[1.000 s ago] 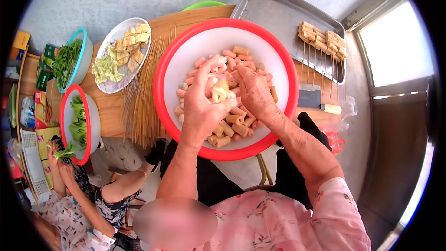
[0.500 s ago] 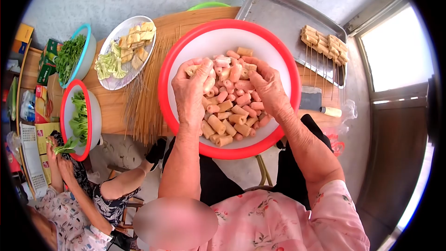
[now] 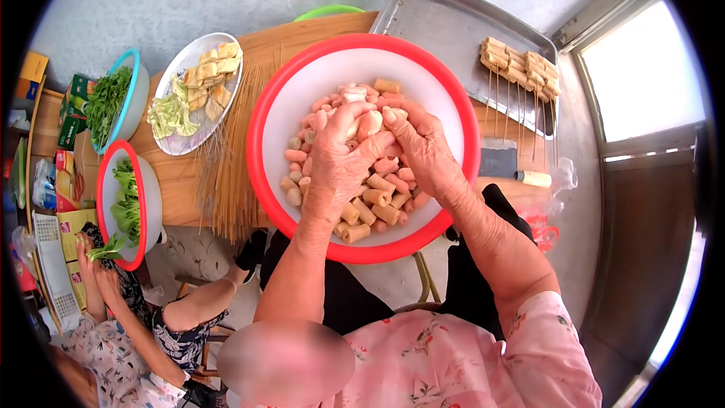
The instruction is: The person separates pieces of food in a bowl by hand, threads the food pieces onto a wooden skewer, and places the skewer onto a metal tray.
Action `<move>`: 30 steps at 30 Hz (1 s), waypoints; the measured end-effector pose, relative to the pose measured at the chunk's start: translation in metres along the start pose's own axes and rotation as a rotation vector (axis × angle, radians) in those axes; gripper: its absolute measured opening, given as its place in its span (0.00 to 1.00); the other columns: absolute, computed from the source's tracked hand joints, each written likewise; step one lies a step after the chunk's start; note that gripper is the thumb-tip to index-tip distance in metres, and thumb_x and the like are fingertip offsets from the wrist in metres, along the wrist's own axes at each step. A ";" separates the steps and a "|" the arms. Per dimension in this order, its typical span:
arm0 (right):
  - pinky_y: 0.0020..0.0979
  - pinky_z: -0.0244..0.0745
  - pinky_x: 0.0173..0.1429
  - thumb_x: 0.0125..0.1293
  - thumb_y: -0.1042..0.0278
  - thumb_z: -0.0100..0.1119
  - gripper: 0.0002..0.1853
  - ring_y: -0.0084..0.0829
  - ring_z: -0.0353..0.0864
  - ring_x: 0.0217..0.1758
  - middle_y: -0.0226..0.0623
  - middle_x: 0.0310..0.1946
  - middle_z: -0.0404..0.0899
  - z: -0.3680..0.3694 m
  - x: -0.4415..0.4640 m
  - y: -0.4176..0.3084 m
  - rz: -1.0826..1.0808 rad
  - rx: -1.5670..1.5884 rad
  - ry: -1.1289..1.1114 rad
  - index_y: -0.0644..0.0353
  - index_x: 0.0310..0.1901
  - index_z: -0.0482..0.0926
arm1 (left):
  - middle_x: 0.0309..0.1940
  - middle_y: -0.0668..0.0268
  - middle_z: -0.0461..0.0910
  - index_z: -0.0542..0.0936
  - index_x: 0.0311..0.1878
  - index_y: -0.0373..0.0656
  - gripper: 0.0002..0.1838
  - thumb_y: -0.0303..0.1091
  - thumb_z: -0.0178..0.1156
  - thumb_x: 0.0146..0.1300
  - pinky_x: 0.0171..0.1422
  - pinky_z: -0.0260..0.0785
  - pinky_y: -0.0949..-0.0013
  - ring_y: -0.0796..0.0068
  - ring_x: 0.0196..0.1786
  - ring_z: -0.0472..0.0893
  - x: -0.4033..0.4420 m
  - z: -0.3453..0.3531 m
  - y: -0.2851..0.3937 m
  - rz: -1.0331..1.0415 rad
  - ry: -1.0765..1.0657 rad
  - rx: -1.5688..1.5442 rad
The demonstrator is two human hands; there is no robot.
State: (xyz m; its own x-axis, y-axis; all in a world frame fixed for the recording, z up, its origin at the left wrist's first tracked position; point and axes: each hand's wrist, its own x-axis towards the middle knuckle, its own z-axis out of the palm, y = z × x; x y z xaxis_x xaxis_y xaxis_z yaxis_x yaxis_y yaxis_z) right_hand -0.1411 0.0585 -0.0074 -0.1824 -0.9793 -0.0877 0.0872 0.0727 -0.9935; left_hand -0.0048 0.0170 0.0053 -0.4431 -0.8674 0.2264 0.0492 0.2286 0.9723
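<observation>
A white basin with a red rim (image 3: 260,117) holds many short pink sausage pieces (image 3: 296,156) and tan hollow rolls (image 3: 355,233). My left hand (image 3: 340,155) is over the left middle of the pile, its fingers curled round pink pieces. Close beside it, my right hand (image 3: 424,147) has thumb and fingers pinched together at a pale piece near its fingertips. The two hands almost meet above the pile, and they hide part of what lies between them.
Thin wooden skewers (image 3: 230,159) lie left of the basin, beside an oval plate (image 3: 178,143) of food. A metal tray (image 3: 430,23) with skewered rolls (image 3: 521,68) and a cleaver (image 3: 498,159) are at right. A co-worker's hands (image 3: 94,272) hold greens near another red-rimmed basin (image 3: 134,261).
My hands were together, parted to the pile's two sides, and are now close together again over its middle. The co-worker's hands have barely moved.
</observation>
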 end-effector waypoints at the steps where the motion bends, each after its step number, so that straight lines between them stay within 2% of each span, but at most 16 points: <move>1: 0.22 0.79 0.41 0.71 0.61 0.51 0.16 0.22 0.79 0.40 0.37 0.43 0.76 0.005 -0.001 -0.004 0.009 0.106 0.006 0.64 0.53 0.74 | 0.55 0.60 0.74 0.74 0.50 0.37 0.17 0.29 0.64 0.58 0.62 0.67 0.67 0.69 0.57 0.74 -0.002 0.000 0.002 -0.003 -0.002 -0.002; 3: 0.23 0.78 0.45 0.71 0.62 0.51 0.15 0.24 0.78 0.44 0.38 0.47 0.76 0.009 -0.003 -0.008 0.018 0.214 0.016 0.63 0.50 0.77 | 0.55 0.62 0.74 0.75 0.50 0.37 0.17 0.27 0.64 0.58 0.59 0.69 0.70 0.70 0.57 0.74 -0.004 -0.001 0.005 -0.061 0.031 0.076; 6: 0.23 0.80 0.38 0.71 0.61 0.52 0.15 0.25 0.79 0.40 0.37 0.43 0.76 0.012 -0.001 -0.009 0.141 0.244 0.059 0.63 0.51 0.75 | 0.53 0.63 0.74 0.75 0.50 0.38 0.17 0.27 0.64 0.58 0.56 0.71 0.74 0.70 0.57 0.75 -0.006 -0.004 0.006 -0.080 0.026 0.003; 8: 0.21 0.78 0.30 0.71 0.59 0.51 0.18 0.25 0.79 0.36 0.35 0.40 0.76 0.013 0.006 -0.009 0.369 0.710 0.152 0.62 0.55 0.73 | 0.52 0.62 0.75 0.74 0.50 0.37 0.17 0.27 0.65 0.57 0.54 0.72 0.74 0.71 0.55 0.75 -0.007 -0.001 0.012 -0.001 0.017 0.148; 10: 0.20 0.77 0.28 0.71 0.58 0.50 0.19 0.24 0.79 0.36 0.36 0.40 0.76 0.009 0.004 -0.008 0.290 0.546 0.082 0.62 0.56 0.72 | 0.51 0.61 0.75 0.74 0.50 0.37 0.18 0.27 0.65 0.57 0.52 0.73 0.74 0.71 0.54 0.76 -0.006 0.000 0.011 0.075 0.015 0.287; 11: 0.19 0.76 0.25 0.71 0.57 0.50 0.20 0.24 0.79 0.36 0.37 0.39 0.77 0.009 0.003 -0.008 0.211 0.388 0.003 0.62 0.57 0.71 | 0.50 0.60 0.76 0.73 0.49 0.37 0.18 0.26 0.65 0.57 0.52 0.74 0.73 0.71 0.52 0.77 -0.004 -0.003 0.006 -0.056 0.079 -0.003; 12: 0.27 0.78 0.47 0.70 0.54 0.52 0.23 0.27 0.78 0.47 0.42 0.47 0.76 0.006 0.006 -0.007 0.206 0.437 0.013 0.63 0.57 0.70 | 0.49 0.59 0.76 0.72 0.49 0.37 0.18 0.26 0.65 0.57 0.52 0.75 0.72 0.71 0.51 0.78 -0.002 -0.005 0.005 -0.117 0.103 -0.144; 13: 0.27 0.78 0.47 0.70 0.54 0.52 0.23 0.27 0.78 0.47 0.42 0.47 0.76 0.004 0.008 -0.006 0.202 0.440 0.010 0.63 0.57 0.70 | 0.49 0.58 0.76 0.72 0.49 0.37 0.18 0.26 0.65 0.57 0.52 0.75 0.72 0.71 0.50 0.78 0.000 -0.008 0.003 -0.175 0.137 -0.286; 16: 0.30 0.76 0.53 0.69 0.52 0.52 0.28 0.28 0.76 0.53 0.41 0.51 0.75 -0.007 0.008 -0.010 0.076 0.077 0.056 0.63 0.63 0.66 | 0.46 0.59 0.77 0.70 0.48 0.38 0.18 0.25 0.65 0.56 0.50 0.76 0.70 0.72 0.47 0.79 -0.001 -0.009 0.001 -0.138 0.094 -0.373; 20: 0.28 0.76 0.53 0.69 0.52 0.52 0.27 0.27 0.76 0.53 0.40 0.52 0.75 -0.009 0.006 -0.010 -0.064 -0.005 -0.019 0.62 0.62 0.68 | 0.49 0.61 0.75 0.71 0.50 0.38 0.21 0.21 0.66 0.53 0.52 0.76 0.72 0.74 0.49 0.78 0.000 -0.008 0.022 -0.265 0.116 -0.410; 22: 0.26 0.76 0.51 0.70 0.56 0.53 0.24 0.26 0.76 0.51 0.39 0.52 0.75 -0.005 0.000 -0.014 0.018 0.104 -0.093 0.63 0.60 0.70 | 0.51 0.62 0.74 0.71 0.52 0.37 0.23 0.18 0.66 0.53 0.52 0.76 0.73 0.75 0.50 0.76 0.001 -0.005 0.022 -0.345 0.146 -0.346; 24: 0.24 0.77 0.47 0.70 0.59 0.53 0.21 0.23 0.76 0.49 0.35 0.47 0.76 0.003 -0.002 -0.012 -0.002 0.215 -0.108 0.64 0.59 0.71 | 0.52 0.62 0.73 0.71 0.54 0.36 0.24 0.18 0.66 0.52 0.51 0.76 0.73 0.74 0.52 0.76 0.002 -0.002 0.000 0.094 0.182 0.118; 26: 0.21 0.78 0.42 0.69 0.70 0.53 0.16 0.20 0.76 0.42 0.31 0.38 0.77 0.008 -0.004 -0.015 0.032 0.322 -0.064 0.66 0.56 0.72 | 0.52 0.60 0.74 0.70 0.57 0.36 0.26 0.19 0.66 0.53 0.54 0.74 0.73 0.73 0.53 0.76 0.002 -0.002 -0.012 0.120 0.130 0.053; 27: 0.21 0.78 0.42 0.69 0.70 0.53 0.16 0.20 0.76 0.42 0.31 0.38 0.77 0.007 -0.005 -0.017 0.032 0.322 -0.064 0.66 0.56 0.72 | 0.53 0.59 0.75 0.69 0.60 0.35 0.28 0.20 0.65 0.54 0.57 0.72 0.72 0.72 0.54 0.76 0.004 -0.001 -0.009 0.146 0.079 -0.011; 28: 0.21 0.77 0.40 0.68 0.73 0.54 0.16 0.19 0.76 0.39 0.30 0.36 0.77 0.005 -0.004 -0.019 0.055 0.319 0.013 0.67 0.56 0.72 | 0.57 0.56 0.72 0.68 0.60 0.34 0.27 0.21 0.64 0.56 0.61 0.70 0.70 0.71 0.57 0.74 0.001 -0.001 0.007 -0.036 0.035 -0.133; 30: 0.19 0.76 0.36 0.64 0.80 0.56 0.17 0.17 0.76 0.31 0.28 0.32 0.77 0.003 -0.001 -0.020 0.033 0.331 0.113 0.68 0.55 0.72 | 0.58 0.56 0.71 0.69 0.60 0.34 0.25 0.26 0.62 0.59 0.62 0.68 0.69 0.70 0.59 0.72 -0.001 0.000 0.007 -0.048 0.001 -0.254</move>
State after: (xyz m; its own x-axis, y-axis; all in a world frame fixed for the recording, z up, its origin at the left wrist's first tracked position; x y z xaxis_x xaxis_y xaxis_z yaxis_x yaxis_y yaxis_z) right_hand -0.1397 0.0574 0.0124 -0.2799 -0.9490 -0.1448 0.4042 0.0203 -0.9145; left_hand -0.0045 0.0191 0.0119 -0.4497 -0.8750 0.1793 0.2510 0.0688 0.9655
